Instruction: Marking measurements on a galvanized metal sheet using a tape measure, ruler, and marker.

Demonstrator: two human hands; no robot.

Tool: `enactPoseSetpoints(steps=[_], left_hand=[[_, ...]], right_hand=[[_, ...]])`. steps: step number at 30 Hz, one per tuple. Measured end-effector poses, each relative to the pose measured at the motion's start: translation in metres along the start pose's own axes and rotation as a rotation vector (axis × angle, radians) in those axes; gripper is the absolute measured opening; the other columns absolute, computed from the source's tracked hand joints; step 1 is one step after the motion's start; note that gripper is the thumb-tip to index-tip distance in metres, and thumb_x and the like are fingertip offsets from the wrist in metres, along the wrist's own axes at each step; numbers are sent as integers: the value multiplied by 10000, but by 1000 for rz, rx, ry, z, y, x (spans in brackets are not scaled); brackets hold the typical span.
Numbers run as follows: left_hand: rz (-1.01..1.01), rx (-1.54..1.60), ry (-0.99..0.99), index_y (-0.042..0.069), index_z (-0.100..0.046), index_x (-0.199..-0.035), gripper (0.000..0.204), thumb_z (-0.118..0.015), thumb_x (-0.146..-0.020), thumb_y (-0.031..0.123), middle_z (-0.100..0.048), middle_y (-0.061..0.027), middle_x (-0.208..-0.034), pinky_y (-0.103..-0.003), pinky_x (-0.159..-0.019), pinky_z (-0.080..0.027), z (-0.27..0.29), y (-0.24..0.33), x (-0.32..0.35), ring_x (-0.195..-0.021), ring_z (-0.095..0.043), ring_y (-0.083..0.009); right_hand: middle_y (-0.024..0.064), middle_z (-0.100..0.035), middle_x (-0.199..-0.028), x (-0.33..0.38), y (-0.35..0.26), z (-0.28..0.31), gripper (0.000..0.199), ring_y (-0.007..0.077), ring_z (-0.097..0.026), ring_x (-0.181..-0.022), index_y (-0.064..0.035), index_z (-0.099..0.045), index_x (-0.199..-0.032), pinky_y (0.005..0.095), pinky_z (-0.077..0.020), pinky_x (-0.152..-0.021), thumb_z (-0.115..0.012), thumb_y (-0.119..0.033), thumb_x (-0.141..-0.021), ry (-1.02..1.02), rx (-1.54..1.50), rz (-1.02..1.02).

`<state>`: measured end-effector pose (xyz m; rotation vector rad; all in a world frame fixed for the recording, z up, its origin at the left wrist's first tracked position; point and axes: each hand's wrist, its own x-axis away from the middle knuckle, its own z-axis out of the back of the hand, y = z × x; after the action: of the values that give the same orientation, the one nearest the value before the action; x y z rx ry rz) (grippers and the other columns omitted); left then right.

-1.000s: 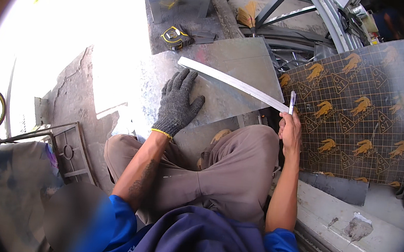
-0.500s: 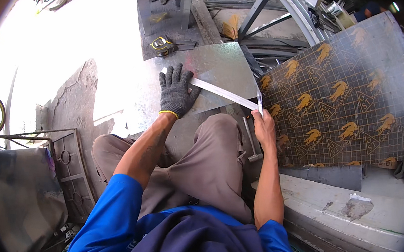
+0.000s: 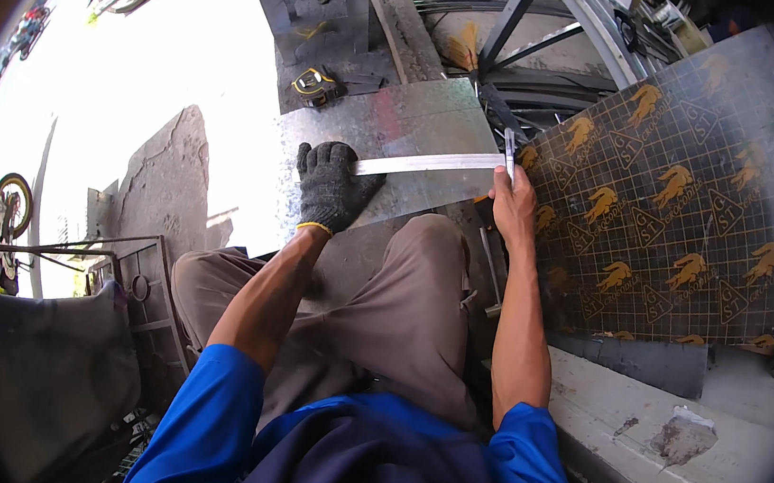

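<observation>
A grey knitted glove with a yellow cuff covers my left hand (image 3: 328,187), whose fingers are curled round the left end of a long pale flat strip (image 3: 429,163) that looks like a ruler. My bare right hand (image 3: 514,201) pinches a white pen (image 3: 510,152), pointing upward, at the strip's other end. Below the strip is a shiny sheet of metal (image 3: 420,117), lying in front of my knees. Beyond my left hand a yellow-and-black tape measure (image 3: 315,86) sits near the sheet's far left edge. A hammer-like tool (image 3: 491,268) is on the ground beside my right knee.
A large dark board with orange prints (image 3: 669,197) stands tilted on the right. Behind the sheet is a bent metal piece (image 3: 322,15); a grey metal frame (image 3: 517,18) rises at the back. A rusty gate (image 3: 156,301) and a pale ledge (image 3: 635,413) flank me.
The strip's right end has swung away from me, bringing it nearly level across the sheet. My right hand moved up with it and the pen; my left fingers have curled in. The view shifted slightly.
</observation>
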<state>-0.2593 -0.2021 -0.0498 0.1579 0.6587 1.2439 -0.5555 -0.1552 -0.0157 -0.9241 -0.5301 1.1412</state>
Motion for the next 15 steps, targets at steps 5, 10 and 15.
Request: enactPoseSetpoints(steps=[5,10,15], left_hand=[[39,-1,-12,79,-622,-1007,491,-811,-779,470,-605,-141,-1033,-571,-1104,-336,-4,-8,-2,-1067,-560,-371],[40,25,53,73,-618,-979,499,-815,-757,474,-585,-154,-1047,-519,-993,-399,-11,-11,-2,-1071,-537,-387],[73,17,35,83,-621,-983,477,-810,-780,471,-589,-142,-1041,-500,-957,-410,-9,-16,2,-1053,-540,-371]], right_hand=[[84,-640,-748,-14,21,-21,396,230,-619,-694,4,-640,-1075,395,-477,-681,-517,-373,-1062,-46,-43,-164],[2,-545,-741,-20,37,-26,392,73,-488,-554,-27,-626,-1067,251,-416,-486,-543,-411,-1071,-41,-81,-137],[70,-640,-779,-31,21,-27,435,204,-601,-725,2,-655,-1098,382,-470,-706,-520,-409,-1054,-95,78,-199]])
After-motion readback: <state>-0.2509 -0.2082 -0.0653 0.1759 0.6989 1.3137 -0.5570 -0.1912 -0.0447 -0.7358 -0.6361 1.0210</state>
